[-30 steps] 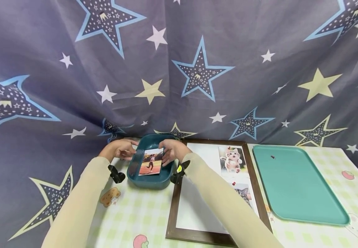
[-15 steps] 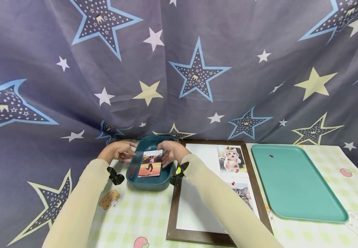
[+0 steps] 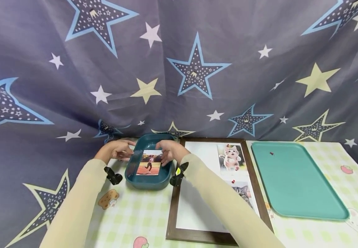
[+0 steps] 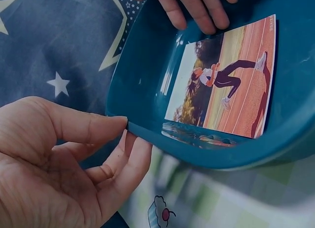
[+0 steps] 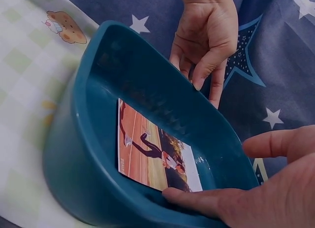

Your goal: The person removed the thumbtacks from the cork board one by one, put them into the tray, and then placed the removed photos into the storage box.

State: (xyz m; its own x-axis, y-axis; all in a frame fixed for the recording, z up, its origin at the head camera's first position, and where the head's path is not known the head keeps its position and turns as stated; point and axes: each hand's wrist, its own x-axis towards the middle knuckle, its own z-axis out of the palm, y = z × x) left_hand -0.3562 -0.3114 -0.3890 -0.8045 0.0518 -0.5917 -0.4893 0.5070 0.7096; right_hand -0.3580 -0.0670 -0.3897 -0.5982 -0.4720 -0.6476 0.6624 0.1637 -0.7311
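A teal plastic basin (image 3: 149, 184) stands at the back left, and a photo (image 4: 221, 80) of a runner on a red track lies inside it. My left hand (image 4: 74, 154) pinches the basin's left rim between thumb and fingers, as the left wrist view shows. My right hand (image 3: 170, 151) reaches over the opposite rim, its straight fingers inside the basin. In the right wrist view a right fingertip (image 5: 172, 193) is right at the photo's edge, and the thumb stands apart.
Right of the basin lies a brown-framed white board (image 3: 194, 220) with a kitten picture (image 3: 231, 160) and a grey cat picture (image 3: 244, 194) pinned on it. A teal tray (image 3: 303, 186) with a small red pin (image 3: 271, 153) stands farther right. A star-patterned curtain (image 3: 247, 44) hangs behind.
The photo has turned slightly in the basin and shifted a little left, lying straighter now. Both hands keep nearly the same places at the basin.
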